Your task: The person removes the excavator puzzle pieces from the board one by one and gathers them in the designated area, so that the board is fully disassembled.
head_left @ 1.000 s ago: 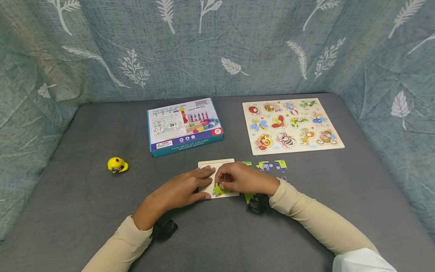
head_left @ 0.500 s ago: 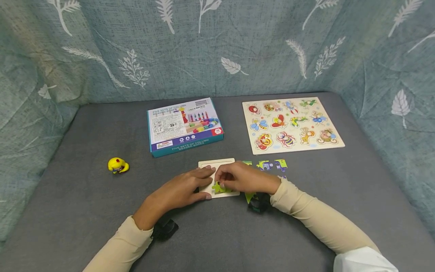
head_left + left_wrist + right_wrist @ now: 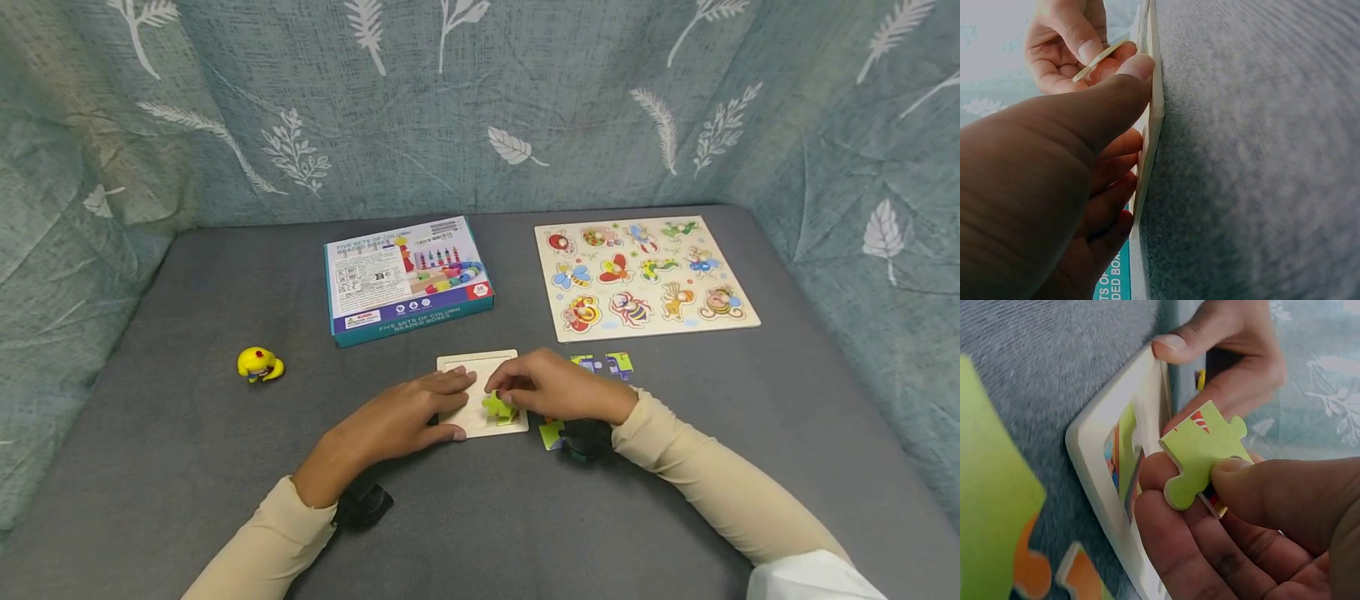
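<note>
A small pale wooden puzzle tray (image 3: 454, 362) lies on the table in front of the person. The left hand (image 3: 408, 417) rests on its left side, fingers spread over the top and thumb at the near corner. Above the tray's right part, the right hand (image 3: 555, 387) pinches a lime-green jigsaw piece (image 3: 1194, 447) between thumb and fingers; the piece is tilted and raised off the tray. A green and orange piece (image 3: 1125, 447) lies inside the tray at its near right corner. The right hand hides part of the tray in the head view.
Loose jigsaw pieces (image 3: 620, 364) lie right of the tray, with a green one (image 3: 551, 435) near the right wrist. Behind stand a bead-set box (image 3: 408, 279) and an insect puzzle board (image 3: 648, 279). A yellow toy (image 3: 259, 364) sits at the left.
The right hand has lifted the green jigsaw piece from low over the tray and moved slightly right, tilting it. The left hand has stayed in place.
</note>
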A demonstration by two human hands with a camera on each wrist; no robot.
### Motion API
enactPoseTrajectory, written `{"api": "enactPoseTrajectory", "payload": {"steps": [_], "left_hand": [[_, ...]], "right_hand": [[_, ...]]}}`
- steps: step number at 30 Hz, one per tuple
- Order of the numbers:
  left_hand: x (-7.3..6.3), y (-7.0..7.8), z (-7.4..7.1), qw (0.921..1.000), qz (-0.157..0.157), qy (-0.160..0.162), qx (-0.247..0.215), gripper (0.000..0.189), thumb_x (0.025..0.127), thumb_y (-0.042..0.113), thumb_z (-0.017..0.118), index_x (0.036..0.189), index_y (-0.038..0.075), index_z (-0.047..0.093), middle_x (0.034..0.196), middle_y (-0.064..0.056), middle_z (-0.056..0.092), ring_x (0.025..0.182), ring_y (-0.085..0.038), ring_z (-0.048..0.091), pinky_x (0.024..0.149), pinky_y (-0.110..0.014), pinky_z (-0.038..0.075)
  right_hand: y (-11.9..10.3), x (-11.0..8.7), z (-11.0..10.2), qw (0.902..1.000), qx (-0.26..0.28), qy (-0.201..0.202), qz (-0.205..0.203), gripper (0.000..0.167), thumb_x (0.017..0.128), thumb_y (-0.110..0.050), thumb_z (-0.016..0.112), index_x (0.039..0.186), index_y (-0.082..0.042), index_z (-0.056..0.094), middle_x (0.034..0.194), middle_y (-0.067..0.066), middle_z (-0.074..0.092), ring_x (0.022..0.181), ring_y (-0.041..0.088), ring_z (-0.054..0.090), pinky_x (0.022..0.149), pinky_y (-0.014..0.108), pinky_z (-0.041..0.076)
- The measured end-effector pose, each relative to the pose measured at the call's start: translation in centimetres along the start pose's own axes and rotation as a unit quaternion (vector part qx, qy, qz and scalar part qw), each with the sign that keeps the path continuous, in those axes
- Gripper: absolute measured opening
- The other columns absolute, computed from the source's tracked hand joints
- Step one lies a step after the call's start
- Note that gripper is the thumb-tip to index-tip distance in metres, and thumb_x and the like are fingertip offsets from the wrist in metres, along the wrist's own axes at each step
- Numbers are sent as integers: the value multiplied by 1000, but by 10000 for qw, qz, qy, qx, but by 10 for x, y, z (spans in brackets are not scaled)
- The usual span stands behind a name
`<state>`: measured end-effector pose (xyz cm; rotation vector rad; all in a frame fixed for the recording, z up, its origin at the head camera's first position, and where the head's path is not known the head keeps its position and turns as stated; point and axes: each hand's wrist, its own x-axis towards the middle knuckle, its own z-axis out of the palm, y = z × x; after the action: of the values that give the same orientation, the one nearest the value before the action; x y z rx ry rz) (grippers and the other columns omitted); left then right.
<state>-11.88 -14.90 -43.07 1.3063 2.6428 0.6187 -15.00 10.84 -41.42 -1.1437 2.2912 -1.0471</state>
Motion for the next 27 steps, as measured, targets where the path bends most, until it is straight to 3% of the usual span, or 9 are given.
{"api": "enactPoseTrajectory", "payload": {"steps": [5,15,22,27], "left_hand": [[0,1,0,10000,77,-10,-25,43,92,28,69,127,3,64,144,-11,48,136,-26,40,108,-44,36],[0,1,2,9999,86,27,-98,41,92,25,70,126,4,65,144,-9,50,137,-24,39,108,-43,35],[0,2,0,9999,119,3,-74,41,92,25,70,126,2,65,144,-11,49,137,-27,39,108,-45,35],[0,4,1,9999,47,-55,-126,42,92,25,70,127,3,65,146,-9,47,138,-25,37,108,-44,35]], "right_hand": [[1,-7,-4,9995,239,81,195,19,95,-1,59,111,-3,68,89,-1,64,57,6,53,54,25,49],[6,-24,-14,9992,188,182,299,18,94,0,60,108,-4,70,81,-3,64,65,7,55,60,25,49],[6,-32,-23,9996,155,174,182,18,92,3,60,104,-5,71,87,-3,66,67,7,54,61,25,50],[5,-37,-28,9990,269,178,321,20,92,2,60,106,-6,71,95,-3,67,71,8,56,65,27,51]]}}
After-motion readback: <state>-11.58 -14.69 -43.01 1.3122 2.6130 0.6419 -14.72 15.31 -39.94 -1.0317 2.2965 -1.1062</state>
